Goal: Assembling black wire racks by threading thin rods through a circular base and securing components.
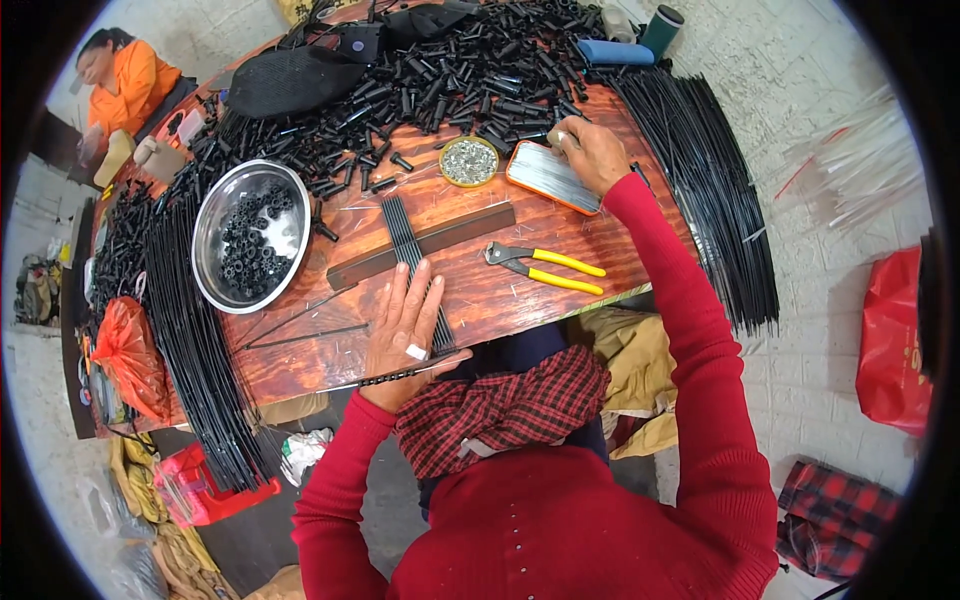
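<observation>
My left hand (400, 325) lies with its fingers stretched out over a row of thin black rods (402, 228). The rods lean across a dark bar (470, 228) on the table. A white strip is wrapped round one finger, and a dark twisted rod (393, 377) passes by the thumb. My right hand (595, 155) is closed, its fingertips at the far edge of an orange-rimmed tray (545, 178) of fine silvery wires; what they pinch, if anything, is too small to make out. Pliers (545, 270) with yellow handles lie between my hands.
A round dish (469, 162) holds small metal bits. At the left stands a steel bowl (203, 240) with black rings. Black tubular parts (450, 90) heap along the back. Bundles of black rods (705, 190) hang over the table's edges. A person in orange (135, 85) sits far left.
</observation>
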